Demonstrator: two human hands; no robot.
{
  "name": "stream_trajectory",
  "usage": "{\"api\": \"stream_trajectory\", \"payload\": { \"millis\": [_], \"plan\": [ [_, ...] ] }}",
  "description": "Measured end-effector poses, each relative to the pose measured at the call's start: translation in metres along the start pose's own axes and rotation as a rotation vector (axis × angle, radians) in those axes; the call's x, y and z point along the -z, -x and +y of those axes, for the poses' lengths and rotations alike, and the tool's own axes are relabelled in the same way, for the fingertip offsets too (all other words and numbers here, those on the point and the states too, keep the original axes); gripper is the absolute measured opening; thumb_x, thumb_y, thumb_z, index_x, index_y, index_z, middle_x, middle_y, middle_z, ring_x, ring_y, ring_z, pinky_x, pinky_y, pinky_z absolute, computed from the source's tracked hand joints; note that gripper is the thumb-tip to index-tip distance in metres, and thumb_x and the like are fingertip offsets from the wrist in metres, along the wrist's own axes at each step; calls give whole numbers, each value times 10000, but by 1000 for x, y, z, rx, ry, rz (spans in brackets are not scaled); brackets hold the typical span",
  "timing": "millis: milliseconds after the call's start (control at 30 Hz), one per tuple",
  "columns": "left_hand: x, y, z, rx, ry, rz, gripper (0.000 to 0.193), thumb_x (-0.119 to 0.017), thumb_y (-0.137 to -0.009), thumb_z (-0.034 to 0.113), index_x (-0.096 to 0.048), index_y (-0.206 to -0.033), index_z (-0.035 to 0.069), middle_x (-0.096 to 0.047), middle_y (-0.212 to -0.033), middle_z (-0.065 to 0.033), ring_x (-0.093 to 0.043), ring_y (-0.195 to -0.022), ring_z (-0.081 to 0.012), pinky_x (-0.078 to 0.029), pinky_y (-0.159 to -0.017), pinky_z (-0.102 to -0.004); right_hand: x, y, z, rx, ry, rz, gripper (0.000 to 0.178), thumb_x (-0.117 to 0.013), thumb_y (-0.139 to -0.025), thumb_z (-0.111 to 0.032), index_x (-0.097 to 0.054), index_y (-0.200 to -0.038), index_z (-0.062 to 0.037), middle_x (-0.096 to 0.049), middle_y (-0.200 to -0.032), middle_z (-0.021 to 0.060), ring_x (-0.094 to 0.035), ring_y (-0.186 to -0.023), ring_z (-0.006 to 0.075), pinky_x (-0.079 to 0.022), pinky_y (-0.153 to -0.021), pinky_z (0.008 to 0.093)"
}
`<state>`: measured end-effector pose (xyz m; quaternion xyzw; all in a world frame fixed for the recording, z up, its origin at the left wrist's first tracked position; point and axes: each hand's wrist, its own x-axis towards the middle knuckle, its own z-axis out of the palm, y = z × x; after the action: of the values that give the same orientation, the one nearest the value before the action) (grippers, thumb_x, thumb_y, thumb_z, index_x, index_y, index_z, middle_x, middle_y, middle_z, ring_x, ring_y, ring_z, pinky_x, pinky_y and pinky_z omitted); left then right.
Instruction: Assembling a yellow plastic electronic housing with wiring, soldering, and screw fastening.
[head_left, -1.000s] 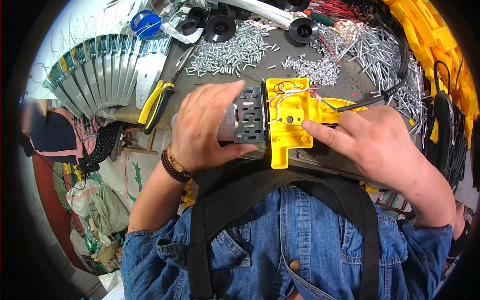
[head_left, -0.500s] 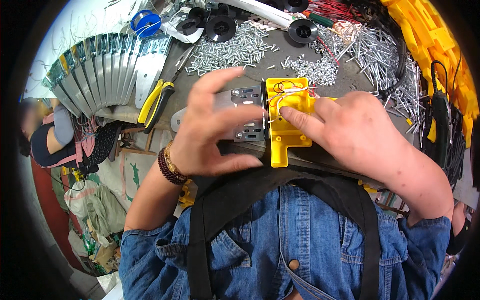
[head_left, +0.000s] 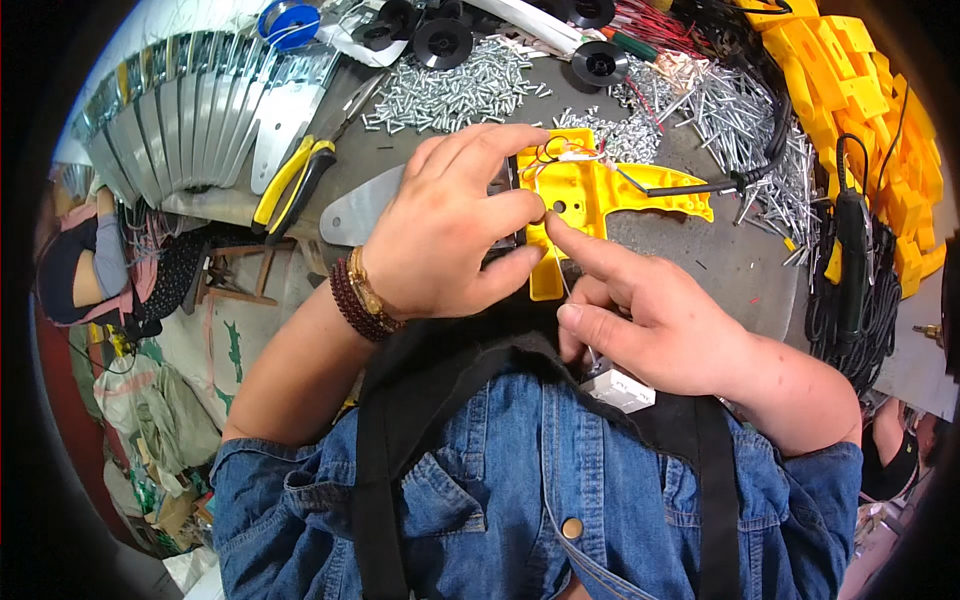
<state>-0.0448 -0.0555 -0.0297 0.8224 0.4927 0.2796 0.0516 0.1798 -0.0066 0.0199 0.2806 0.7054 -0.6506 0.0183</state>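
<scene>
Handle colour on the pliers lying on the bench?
Yellow and black: that's the pliers' handles, best seen in the head view.

Bright overall, with strong fisheye bending and blackened edges.

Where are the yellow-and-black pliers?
Head view, left side: the pliers lie on the bench, between the fanned metal plates and the left hand.

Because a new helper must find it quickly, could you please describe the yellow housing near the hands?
On the grey bench, look where the left hand and right hand almost meet. The yellow housing lies at their fingertips. Unlike the yellow parts heaped at far right, it carries thin wires and a dark cable.
</scene>
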Motion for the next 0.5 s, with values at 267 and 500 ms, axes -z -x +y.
{"api": "stream_trajectory", "payload": {
  "millis": [267, 500],
  "plan": [
    [-3, -1, 2, -47, -2, -19, 271, -763, -719, 253, -658, -920, 103, -468, -1449, -170, -404, -1354, -416, -331, -1082, -521, -12, -8, 19, 67, 40, 109, 394, -570, -945, -118, -489, -1295, 44, -678, -694, 121, -689, -674, 226, -504, -639, 360],
    [-5, 0, 0, -2, -9, -21, 273, -768, -719, 260, -645, -906, 105, -472, -1455, -145, -385, -1372, -419, -327, -1079, -534, 15, 38, 22, 17, -265, -180, 579, -757, -886, -306, -534, -1335, -18, -637, -1190, 109, -599, -1108, 168, -465, -969, 313]
  ]
}}
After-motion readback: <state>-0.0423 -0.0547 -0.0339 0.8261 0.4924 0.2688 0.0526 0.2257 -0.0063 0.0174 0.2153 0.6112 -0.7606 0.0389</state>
